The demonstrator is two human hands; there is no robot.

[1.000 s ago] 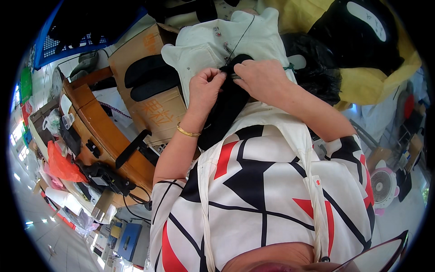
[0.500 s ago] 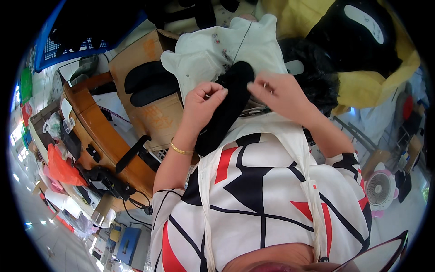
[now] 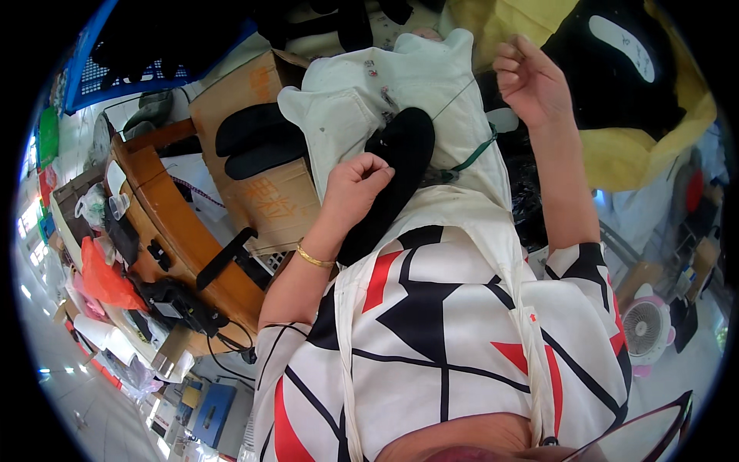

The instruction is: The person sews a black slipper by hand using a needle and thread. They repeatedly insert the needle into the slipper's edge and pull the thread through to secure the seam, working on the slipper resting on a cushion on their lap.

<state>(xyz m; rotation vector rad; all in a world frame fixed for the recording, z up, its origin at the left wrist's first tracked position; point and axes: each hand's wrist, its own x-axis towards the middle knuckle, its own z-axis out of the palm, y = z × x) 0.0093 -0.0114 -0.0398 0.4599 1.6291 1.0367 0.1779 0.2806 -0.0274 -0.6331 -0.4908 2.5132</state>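
A black shoe-shaped fabric piece [image 3: 412, 146] lies slanted across my lap, over a white apron [image 3: 346, 85]. My left hand [image 3: 358, 185] is closed on its left edge, thumb and fingers pinched together. Raised at the upper right, my right hand [image 3: 535, 83] has its fingers curled tightly. A thin dark thread [image 3: 456, 98] runs taut from the black piece up towards that hand; whether a needle is in the fingers is too small to tell. Beside the black piece, a dark green curved handle or strip [image 3: 479, 154] rests on the apron.
To the left, a cardboard box [image 3: 269, 181] carries black sole-shaped pieces [image 3: 262, 142]. Past it stands a wooden table [image 3: 165, 215] with a red plastic bag [image 3: 108, 277]. A yellow bag [image 3: 616, 165] at upper right holds black pieces and a white sole shape [image 3: 622, 48]. A fan [image 3: 647, 327] stands at right.
My right hand has moved from beside the black piece up and to the right, drawing the thread out. The green curved thing has come into sight. My left hand stays on the piece.
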